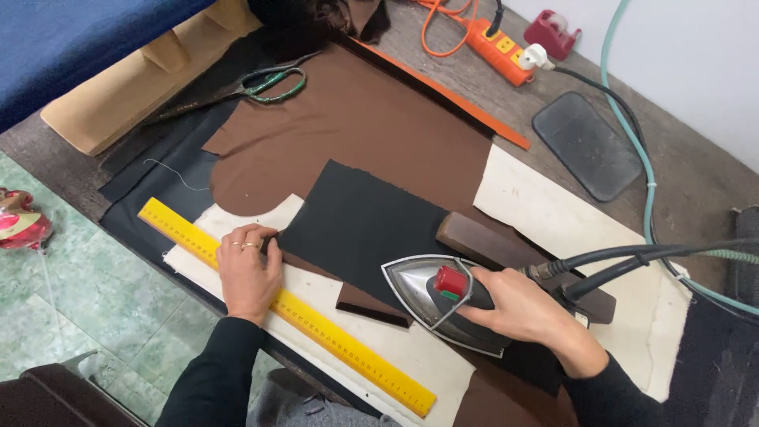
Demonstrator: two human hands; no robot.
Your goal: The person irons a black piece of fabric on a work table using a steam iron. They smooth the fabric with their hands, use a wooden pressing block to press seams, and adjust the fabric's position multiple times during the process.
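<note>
My right hand [526, 311] grips the handle of a silver steam iron [419, 291] that rests on a black fabric piece [356, 221]. My left hand [249, 271] lies flat over a yellow ruler [316, 320], its fingertips pinning the black fabric's left corner. Under the black piece lie brown fabric [364, 126] and a cream pressing cloth [545, 209]. A small dark brown strip [371, 307] lies just in front of the iron's tip.
Green-handled scissors [265, 83] lie at the back left. An orange power strip [498, 49], red tape dispenser [551, 32], black pad [587, 145], wooden block [490, 241] and hoses [640, 158] are to the right. The table edge runs along the front left above a tiled floor [71, 292].
</note>
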